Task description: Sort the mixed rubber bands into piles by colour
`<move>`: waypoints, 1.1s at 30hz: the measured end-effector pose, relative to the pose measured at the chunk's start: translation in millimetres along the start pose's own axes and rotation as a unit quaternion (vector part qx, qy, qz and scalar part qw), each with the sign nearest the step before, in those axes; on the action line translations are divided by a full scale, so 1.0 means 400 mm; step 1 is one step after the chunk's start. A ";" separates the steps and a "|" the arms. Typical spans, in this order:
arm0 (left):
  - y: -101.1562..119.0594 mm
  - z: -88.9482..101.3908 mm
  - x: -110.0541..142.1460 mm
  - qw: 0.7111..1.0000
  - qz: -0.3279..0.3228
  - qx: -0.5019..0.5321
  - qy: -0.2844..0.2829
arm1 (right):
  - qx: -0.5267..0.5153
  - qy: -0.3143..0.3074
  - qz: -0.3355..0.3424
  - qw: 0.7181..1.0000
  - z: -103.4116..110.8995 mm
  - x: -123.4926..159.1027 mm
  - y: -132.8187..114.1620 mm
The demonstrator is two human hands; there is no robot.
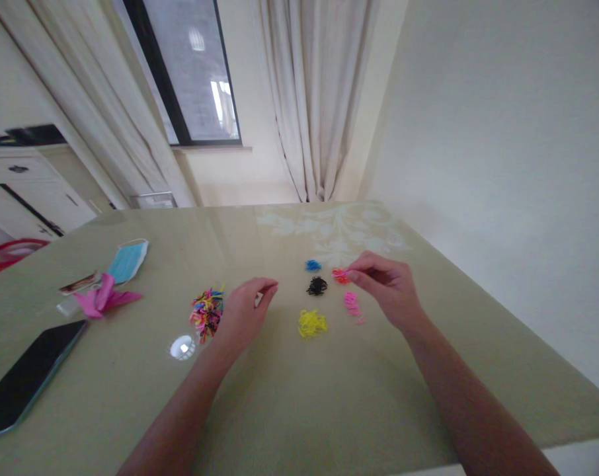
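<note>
- We are holding our right hand (386,287) nearer, thumb and forefinger pinched; any band between them is too small to tell.
- Red-orange rubber bands (338,276) are lying just left of those fingertips.
- Pink rubber bands (351,302) are trailing toward us.
- Our left hand (244,309), fingertips together, is hovering beside mixed-colour rubber bands (205,314).

Multicoloured pile (207,312) partly hidden behind left hand (244,307)
</note>
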State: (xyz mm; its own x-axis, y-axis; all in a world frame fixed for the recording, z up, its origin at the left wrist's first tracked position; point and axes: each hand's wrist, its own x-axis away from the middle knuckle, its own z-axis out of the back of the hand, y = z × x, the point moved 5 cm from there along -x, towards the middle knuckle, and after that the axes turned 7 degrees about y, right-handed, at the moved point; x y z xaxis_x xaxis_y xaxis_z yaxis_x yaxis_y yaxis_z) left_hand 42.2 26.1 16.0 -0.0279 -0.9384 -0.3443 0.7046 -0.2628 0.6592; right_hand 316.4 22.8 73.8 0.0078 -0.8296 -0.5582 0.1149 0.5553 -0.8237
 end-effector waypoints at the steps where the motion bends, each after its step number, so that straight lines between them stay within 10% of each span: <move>1: -0.017 0.006 -0.003 0.994 -0.015 -0.109 0.011 | -0.006 0.017 -0.007 1.000 0.025 -0.008 0.004; 7: -0.094 -0.004 -0.011 0.954 -0.002 -0.291 -0.065 | 0.011 0.010 -0.042 0.999 0.096 -0.032 0.015; 19: -0.094 0.009 -0.024 0.970 0.006 -0.240 -0.025 | 0.234 -0.306 -0.209 0.899 0.098 0.001 0.156; 26: -0.055 -0.002 -0.026 0.998 0.017 0.055 -0.001 | 0.219 -0.331 -0.245 0.885 0.099 0.018 0.210; 33: 0.021 -0.020 0.005 0.949 0.065 0.308 -0.030 | 0.246 -0.291 -0.229 0.896 0.077 0.009 0.177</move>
State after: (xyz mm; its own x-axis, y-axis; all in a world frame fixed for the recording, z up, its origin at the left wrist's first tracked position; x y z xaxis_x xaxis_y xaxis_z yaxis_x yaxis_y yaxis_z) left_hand 53.8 23.9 15.8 -0.0224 -0.9779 -0.2079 0.1581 -0.2088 0.9651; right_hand 355.2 57.5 16.4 0.3477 -0.9331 0.0920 0.6618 0.1747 -0.7290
